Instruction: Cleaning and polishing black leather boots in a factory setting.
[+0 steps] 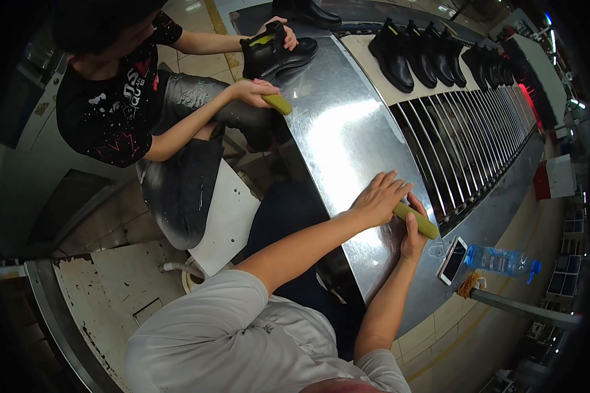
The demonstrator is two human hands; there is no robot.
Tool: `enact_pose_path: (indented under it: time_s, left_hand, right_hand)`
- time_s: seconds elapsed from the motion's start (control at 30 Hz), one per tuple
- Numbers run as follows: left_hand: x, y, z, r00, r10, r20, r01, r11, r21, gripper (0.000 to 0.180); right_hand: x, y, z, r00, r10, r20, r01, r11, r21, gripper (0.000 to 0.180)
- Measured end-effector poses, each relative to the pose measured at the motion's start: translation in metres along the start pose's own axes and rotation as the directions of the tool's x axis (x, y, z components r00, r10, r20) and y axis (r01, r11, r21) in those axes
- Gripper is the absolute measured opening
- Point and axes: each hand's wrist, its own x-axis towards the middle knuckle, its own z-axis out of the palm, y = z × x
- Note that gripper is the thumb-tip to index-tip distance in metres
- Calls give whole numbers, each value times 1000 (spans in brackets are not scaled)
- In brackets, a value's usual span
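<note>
An olive-green, rounded bar-shaped pad (418, 221) is in my right hand (413, 239), thumb on one side and fingers on the other. Its exact kind does not show. My left hand (381, 199) reaches across to the pad's far end, fingers stretched out over the shiny metal table (337, 141). Whether its palm touches the pad is hidden. Across at the far left, a co-worker holds a black boot (269, 56) in one hand and a similar green pad (277, 103) in the other.
Bare metal rollers (465, 141) run along the table's right side. Several black boots (421, 62) stand in rows on a pale board beyond them. Near my right hand lie a white-edged phone (452, 261) and a blue-capped plastic bottle (498, 260), above a metal rail (524, 308).
</note>
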Motion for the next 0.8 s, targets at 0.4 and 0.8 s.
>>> enact_pose_path:
  time_s: [0.4,0.8]
  left_hand:
    - [-1,-4,6,999,-1,43,1,1000,8,50]
    - [-2,-11,14,1000,6,18,-6,1000,-30,51]
  right_hand:
    - [1,-3,-1,999,26,22,-23,994,-107,33]
    - [0,6,-3,989,-98,114,134,920,-367,44]
